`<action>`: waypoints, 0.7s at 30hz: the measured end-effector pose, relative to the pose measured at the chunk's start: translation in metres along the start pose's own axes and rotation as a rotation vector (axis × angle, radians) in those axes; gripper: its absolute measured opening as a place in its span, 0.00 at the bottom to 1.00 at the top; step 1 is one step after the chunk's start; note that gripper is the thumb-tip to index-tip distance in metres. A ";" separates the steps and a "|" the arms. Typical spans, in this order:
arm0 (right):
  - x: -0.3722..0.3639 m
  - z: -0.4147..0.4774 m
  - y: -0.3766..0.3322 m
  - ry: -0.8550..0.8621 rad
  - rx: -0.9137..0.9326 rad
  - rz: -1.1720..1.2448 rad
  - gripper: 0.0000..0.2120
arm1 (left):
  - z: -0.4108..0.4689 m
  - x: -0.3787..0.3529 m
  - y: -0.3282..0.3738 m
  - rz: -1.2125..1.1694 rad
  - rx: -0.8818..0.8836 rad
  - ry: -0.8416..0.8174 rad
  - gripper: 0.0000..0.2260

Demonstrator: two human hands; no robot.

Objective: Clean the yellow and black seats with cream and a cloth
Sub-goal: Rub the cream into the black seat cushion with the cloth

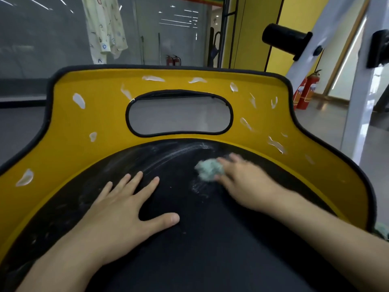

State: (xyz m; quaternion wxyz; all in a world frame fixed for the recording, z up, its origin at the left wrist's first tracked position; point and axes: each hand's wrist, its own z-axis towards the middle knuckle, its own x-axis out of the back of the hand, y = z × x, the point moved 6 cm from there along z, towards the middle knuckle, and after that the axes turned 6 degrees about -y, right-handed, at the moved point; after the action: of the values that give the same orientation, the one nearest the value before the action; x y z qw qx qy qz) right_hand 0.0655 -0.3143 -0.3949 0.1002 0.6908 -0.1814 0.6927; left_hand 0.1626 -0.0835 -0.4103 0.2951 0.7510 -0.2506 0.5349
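Observation:
A yellow and black seat point(69, 144) fills the view, with a yellow outer band, a black centre pad point(210, 239) and an oval opening at the top. White dabs of cream point(79, 100) dot the yellow band. Smeared cream streaks point(181, 151) cross the upper part of the black pad. My left hand point(124, 209) rests flat on the black pad, fingers spread. My right hand point(242, 178), blurred, holds a bunched pale green cloth point(208, 168) against the black pad, just right of centre.
Red fire extinguishers point(305, 89) stand on the floor at the right beyond the seat. A white frame with a black roller point(284, 39) rises at the upper right. A patterned shirt point(105, 28) hangs at the back.

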 end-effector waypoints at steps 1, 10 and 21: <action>-0.003 -0.018 -0.021 -0.023 0.115 0.019 0.23 | 0.000 0.000 0.001 -0.003 0.000 0.002 0.47; 0.036 -0.013 0.044 0.214 -0.268 -0.111 0.10 | -0.004 0.000 0.003 0.003 -0.002 0.031 0.49; 0.037 -0.021 0.056 0.229 -0.345 -0.188 0.12 | -0.007 0.000 0.003 -0.015 0.008 0.002 0.49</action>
State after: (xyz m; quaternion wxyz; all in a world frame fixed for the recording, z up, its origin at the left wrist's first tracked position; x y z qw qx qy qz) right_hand 0.0237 -0.3611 -0.3641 0.3007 0.5941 -0.2195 0.7131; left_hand 0.1559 -0.0812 -0.4083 0.2963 0.7537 -0.2425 0.5342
